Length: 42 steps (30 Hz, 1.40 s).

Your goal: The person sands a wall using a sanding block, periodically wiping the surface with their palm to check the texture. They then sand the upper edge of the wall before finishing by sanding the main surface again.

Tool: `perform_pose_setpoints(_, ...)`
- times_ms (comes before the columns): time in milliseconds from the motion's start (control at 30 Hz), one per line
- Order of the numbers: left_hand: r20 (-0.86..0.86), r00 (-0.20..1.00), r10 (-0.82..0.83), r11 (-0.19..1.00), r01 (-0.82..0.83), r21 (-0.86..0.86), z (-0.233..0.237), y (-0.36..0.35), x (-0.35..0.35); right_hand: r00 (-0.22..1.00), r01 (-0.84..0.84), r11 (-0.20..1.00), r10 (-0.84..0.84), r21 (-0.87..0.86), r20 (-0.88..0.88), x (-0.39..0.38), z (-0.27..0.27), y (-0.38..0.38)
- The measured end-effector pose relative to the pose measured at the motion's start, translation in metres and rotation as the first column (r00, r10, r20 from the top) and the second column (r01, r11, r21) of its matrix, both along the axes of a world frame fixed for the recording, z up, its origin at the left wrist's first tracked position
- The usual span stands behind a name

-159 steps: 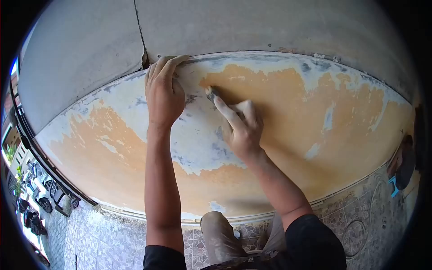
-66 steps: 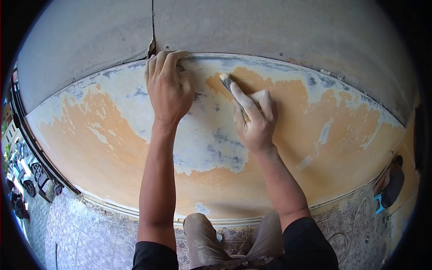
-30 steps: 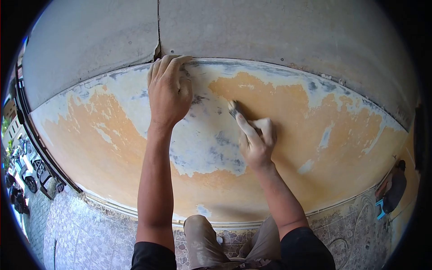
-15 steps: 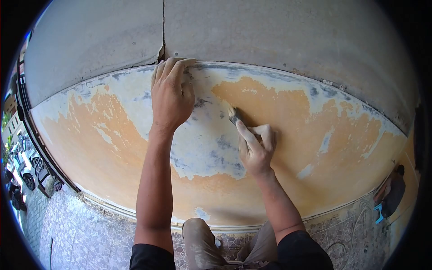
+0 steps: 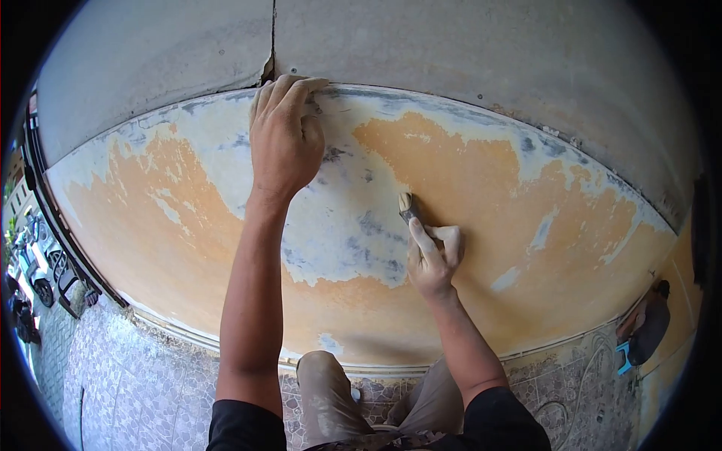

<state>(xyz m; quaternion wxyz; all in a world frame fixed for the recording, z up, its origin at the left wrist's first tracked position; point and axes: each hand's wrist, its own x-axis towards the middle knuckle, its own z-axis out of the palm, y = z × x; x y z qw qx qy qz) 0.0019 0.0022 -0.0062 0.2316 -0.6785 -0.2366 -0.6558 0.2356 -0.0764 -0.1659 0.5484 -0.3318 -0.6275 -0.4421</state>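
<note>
A low wall (image 5: 361, 312) fills the middle of the head view, its orange paint worn away to pale patches with grey marks. My left hand (image 5: 286, 139) rests on the wall's top edge, fingers stretched out along it and holding nothing. In my right hand (image 5: 435, 259) is a small dark scraper (image 5: 409, 209) with a pale tip, gripped between thumb and fingers. Its tip meets the wall at the border between the bare patch and the orange paint. The fingers hide much of the scraper.
Grey panels (image 5: 466, 45) rise behind the wall's top edge. My knees (image 5: 331, 383) are near the wall's foot, above patterned tiles (image 5: 150, 383). At the far right a person (image 5: 650, 323) is near a blue stool (image 5: 623, 358). A motorbike (image 5: 37, 263) stands at far left.
My right hand and the scraper have moved slightly down and right along the paint border. My left hand stays on the wall's top edge; the view has shifted a little.
</note>
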Motion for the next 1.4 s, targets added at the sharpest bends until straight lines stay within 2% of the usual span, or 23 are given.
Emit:
perform_pose_setpoints(67,0.012,1.0,-0.015,1.0,0.015,-0.015,-0.003,0.002,0.005,0.999,0.012,1.0,-0.011,0.018,-0.037,0.006,-0.012,0.001)
perform_pose_setpoints(200,0.071,0.997,-0.001,1.0,0.002,-0.014,-0.002,0.007,0.011,0.999,-0.018,0.998,0.016,-0.064,-0.042,-0.035,0.086,0.008)
perform_pose_setpoints(267,0.079,0.997,-0.007,1.0,0.008,-0.023,-0.003,0.007,0.006,0.996,-0.077,0.995,0.079,-0.067,0.031,-0.046,0.113,0.018)
perform_pose_setpoints(367,0.044,0.999,-0.026,1.0,0.026,0.001,-0.002,0.007,0.001,0.999,-0.025,0.999,0.026,-0.027,0.047,-0.028,0.081,0.017)
perform_pose_setpoints(467,0.029,1.0,-0.004,1.0,0.003,0.021,-0.005,0.01,0.001,0.998,-0.045,0.999,0.045,0.022,-0.036,0.005,-0.003,0.012)
perform_pose_setpoints(533,0.071,0.997,0.013,0.999,-0.017,0.051,-0.005,0.012,0.006,1.0,0.005,1.0,-0.004,0.023,-0.025,0.006,-0.014,0.0)
perform_pose_setpoints(600,0.092,0.996,0.007,0.999,-0.012,0.049,-0.007,0.014,0.011,0.999,-0.013,1.0,0.012,-0.009,-0.046,0.005,0.006,0.002)
perform_pose_setpoints(667,0.125,0.992,0.0,0.998,-0.008,0.061,-0.006,0.016,0.014,0.998,0.03,0.996,-0.025,-0.083,0.055,-0.009,0.05,-0.001)
perform_pose_setpoints(767,0.088,0.996,-0.001,0.999,-0.003,0.043,-0.006,0.014,0.009,0.995,0.035,0.993,-0.024,-0.11,0.096,-0.026,0.088,0.005)
perform_pose_setpoints(867,0.029,0.999,0.024,1.0,-0.024,-0.008,-0.005,0.005,0.004,0.998,0.008,0.999,-0.005,-0.047,0.068,-0.004,0.048,0.005)
perform_pose_setpoints(967,0.056,0.998,0.009,0.999,-0.012,0.043,-0.005,0.009,0.005,1.0,0.018,1.0,-0.018,-0.003,-0.012,0.033,-0.045,-0.003)
perform_pose_setpoints(1067,0.138,0.99,0.015,0.999,-0.02,0.035,-0.006,0.012,0.016,0.999,0.016,1.0,-0.016,-0.01,-0.029,0.033,-0.048,-0.004)
perform_pose_setpoints(1167,0.168,0.986,-0.01,1.0,0.009,0.007,-0.004,0.01,0.021,0.999,-0.008,0.998,0.01,-0.058,0.032,0.0,0.036,0.0)
perform_pose_setpoints(1267,0.147,0.989,-0.003,1.0,0.002,0.006,-0.007,0.008,0.015,0.993,0.024,0.995,-0.013,-0.096,0.117,-0.006,0.065,0.003)
perform_pose_setpoints(1333,0.102,0.995,0.009,1.0,-0.011,0.02,-0.007,0.007,0.009,0.99,0.049,0.995,-0.036,-0.089,0.135,0.0,0.05,0.005)
perform_pose_setpoints(1400,0.08,0.996,-0.029,1.0,0.029,0.005,-0.006,0.007,0.006,1.0,0.005,1.0,-0.005,0.016,-0.003,0.027,-0.013,0.007)
